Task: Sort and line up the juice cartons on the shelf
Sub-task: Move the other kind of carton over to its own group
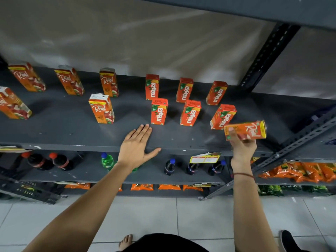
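On the dark grey shelf [72,135] stand several orange Real juice cartons on the left, one of them [101,108] nearer the front. Several smaller red Maaza cartons [159,111] stand in two rows to the right of the middle. My right hand [242,148] holds one Real carton [245,130] sideways above the shelf's front right, just in front of the rightmost Maaza carton [222,116]. My left hand [135,146] lies flat and open on the shelf's front edge, below the front Maaza row and touching no carton.
A lower shelf holds dark cola bottles [39,161], a green bottle [107,161] and blue-capped bottles [170,167]. Orange snack packs [300,171] lie lower right. A perforated steel upright [269,53] rises at the right. A yellow price tag [204,158] hangs off the shelf edge.
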{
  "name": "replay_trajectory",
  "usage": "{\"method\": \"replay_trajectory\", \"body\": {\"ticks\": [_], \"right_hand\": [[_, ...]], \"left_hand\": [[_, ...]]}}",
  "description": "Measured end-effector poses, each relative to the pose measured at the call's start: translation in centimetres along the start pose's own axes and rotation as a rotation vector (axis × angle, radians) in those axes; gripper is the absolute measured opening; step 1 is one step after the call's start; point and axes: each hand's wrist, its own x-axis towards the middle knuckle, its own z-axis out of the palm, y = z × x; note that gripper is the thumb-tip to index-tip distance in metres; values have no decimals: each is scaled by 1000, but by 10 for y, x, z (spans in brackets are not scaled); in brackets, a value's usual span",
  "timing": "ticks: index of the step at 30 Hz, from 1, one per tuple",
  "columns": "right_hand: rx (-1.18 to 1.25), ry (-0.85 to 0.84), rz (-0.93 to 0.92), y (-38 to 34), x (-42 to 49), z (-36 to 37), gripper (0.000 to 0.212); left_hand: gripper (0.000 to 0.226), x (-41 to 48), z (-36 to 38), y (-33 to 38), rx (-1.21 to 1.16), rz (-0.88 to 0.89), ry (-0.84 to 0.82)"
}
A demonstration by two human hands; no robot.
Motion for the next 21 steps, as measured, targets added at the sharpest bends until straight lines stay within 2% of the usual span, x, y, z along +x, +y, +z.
{"method": "replay_trajectory", "body": {"ticks": [2, 4, 6, 10, 15, 18, 21], "right_hand": [[-33, -81, -74, 1, -29, 7, 47], [-68, -195, -128, 1, -55, 24, 33], [-109, -306, -147, 5, -79, 46, 30], [-206, -499, -138, 21, -125, 103, 37], [-279, -734, -140, 43, -187, 187, 39], [-357, -852, -193, 52, -219, 241, 42], [-443, -922, -293, 58, -242, 291, 44]], "left_hand": [[85, -1, -3, -2, -22, 14, -5], [83, -6, -7, -6, -82, 26, 17], [77, -15, -14, -17, -140, 18, 60], [71, -44, -30, -62, -180, -34, 147], [68, -85, -43, -150, -167, -211, 209], [69, -102, -48, -198, -126, -292, 204], [69, -110, -54, -225, -87, -299, 182]]}}
